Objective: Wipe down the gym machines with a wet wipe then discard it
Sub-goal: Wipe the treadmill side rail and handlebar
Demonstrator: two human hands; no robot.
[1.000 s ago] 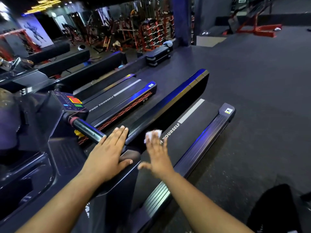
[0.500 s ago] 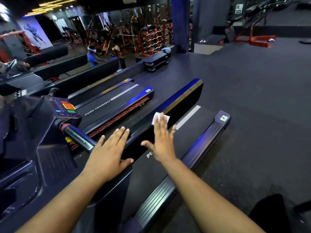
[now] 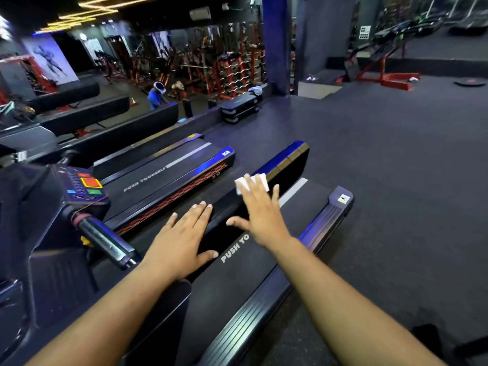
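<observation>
Where the near treadmill (image 3: 264,276) runs off the bottom edge, only its belt, right foot rail and part of the left side rail (image 3: 285,159) visible. Right hand (image 3: 264,215) flat, fingers straight and spread, pressing a white wet wipe (image 3: 253,182) onto that left side rail, close to its far end; no pinch, no curl. Wipe mostly covered by the fingers, just its far corners showing. Belt lettering cut by the right wrist to "PUSH YO". Left hand (image 3: 182,241) also flat and spread, palm down on the same rail nearer the body, touching nothing else; what lies under the palm hidden. Both forearms cropped by the lower frame. To the left, a second treadmill (image 3: 169,175) with "PUSH YOURSELF" on its belt, and a console (image 3: 81,186) with red and green buttons, small labels unreadable. A silver handlebar (image 3: 105,241) beside the left hand. Farther back, a person in blue (image 3: 155,95) among red racks, blurred and half hidden behind a dark barrier.
</observation>
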